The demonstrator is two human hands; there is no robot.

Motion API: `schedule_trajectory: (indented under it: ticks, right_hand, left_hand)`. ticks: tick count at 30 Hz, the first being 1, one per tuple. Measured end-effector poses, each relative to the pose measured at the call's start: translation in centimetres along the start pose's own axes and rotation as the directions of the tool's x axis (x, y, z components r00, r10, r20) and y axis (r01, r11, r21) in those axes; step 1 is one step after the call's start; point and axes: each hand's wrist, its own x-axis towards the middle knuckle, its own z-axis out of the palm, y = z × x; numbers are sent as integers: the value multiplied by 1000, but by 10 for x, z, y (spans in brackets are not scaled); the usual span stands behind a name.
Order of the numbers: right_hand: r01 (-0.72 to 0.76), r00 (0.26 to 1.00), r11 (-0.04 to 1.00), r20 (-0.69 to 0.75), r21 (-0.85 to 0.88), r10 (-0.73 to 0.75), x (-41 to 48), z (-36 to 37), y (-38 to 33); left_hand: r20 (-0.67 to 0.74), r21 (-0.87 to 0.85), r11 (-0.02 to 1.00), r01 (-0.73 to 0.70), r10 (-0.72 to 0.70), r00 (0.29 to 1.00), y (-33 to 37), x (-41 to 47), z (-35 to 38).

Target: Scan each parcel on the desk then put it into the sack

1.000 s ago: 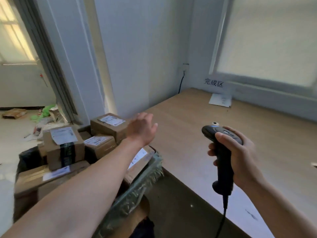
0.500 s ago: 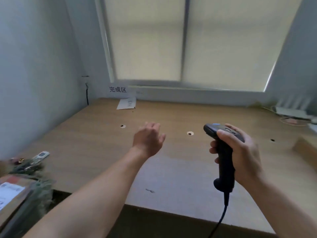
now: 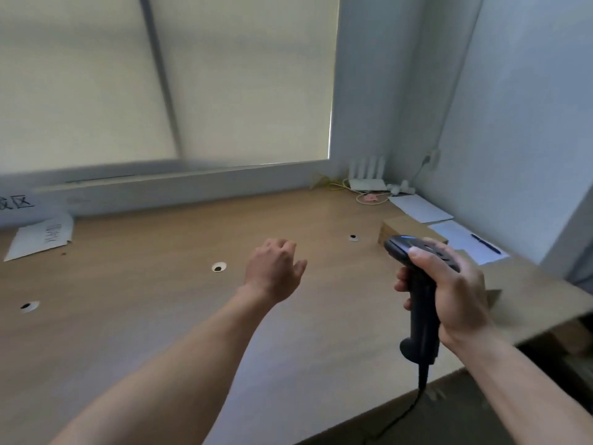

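— What are the fingers doing on the scanner side?

— The right hand has the scanner by its handle. The fingers are wrapped round the front and the thumb lies on top of the head. It is held upright above the tabletop, head pointing away from the person, with the cable hanging from the butt past the front edge.

— And the other?

— The left hand holds nothing. Its fingers are loosely curled, thumb out to the side, palm down, with the forearm reaching forward over the middle of the tabletop. It looks to hover, though I cannot tell for sure whether it touches the wood.

— Where is a parcel?

— A small parcel sits on the tabletop at the right, just behind the scanner's head and well apart from the left hand. A larger carton lies beside the right hand, at the right edge. Behind them in the corner are sheets of paper and a pen.
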Motion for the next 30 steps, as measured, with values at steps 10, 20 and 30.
schedule_trajectory:
  ticks: [10,20,30]
  right_hand:
    - [29,967,999,-253,15,-24,65,-38,17]
    - [44,898,999,-438,-6,-42,100,-95,19]
    - [43,882,999,-470,8,-34,167,-179,25]
  left_hand:
    - [89,-120,973,-197,208,974,51,119,71]
    - [184,-220,923,-315,356,916,129,162,117]
    - [268,-228,931,-286,342,901,214,193,178]
